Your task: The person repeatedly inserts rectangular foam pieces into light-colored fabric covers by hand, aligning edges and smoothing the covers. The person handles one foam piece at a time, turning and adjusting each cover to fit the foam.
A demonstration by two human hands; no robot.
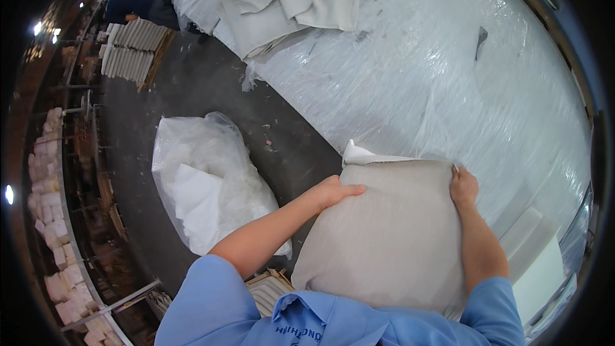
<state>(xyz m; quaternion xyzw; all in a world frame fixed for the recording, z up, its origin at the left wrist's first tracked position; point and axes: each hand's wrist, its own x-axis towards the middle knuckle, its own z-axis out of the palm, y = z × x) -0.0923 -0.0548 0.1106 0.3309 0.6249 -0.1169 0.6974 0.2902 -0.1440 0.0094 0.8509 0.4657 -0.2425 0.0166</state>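
Grey cover (391,230), looking padded, lies in front of the person at the near edge of the scene's largest thing, a wide table (416,109) wrapped in clear film. Dark floor (301,147) runs along the left. The cover comes next in size, then a clear plastic bag (238,182) on the floor to the left and some folded cloth (307,0) on the far part of the table. Smaller are the hands: the left hand (337,191) clasps the cover's far left side, thumb on top; the right hand (464,187) pinches its far right corner. Smallest is a white flap (362,156) along the far edge.

The step looks like straightening that edge. It would go best with both hands level, an even sideways pull, and the flap smoothed before either grip loosens, since uneven tension would likely skew the cloth.

Most left fingers are hidden by the cover, whose filling cannot be told; the blue shirt (397,327) cuts off its near end. The bag's contents are hard to make out.
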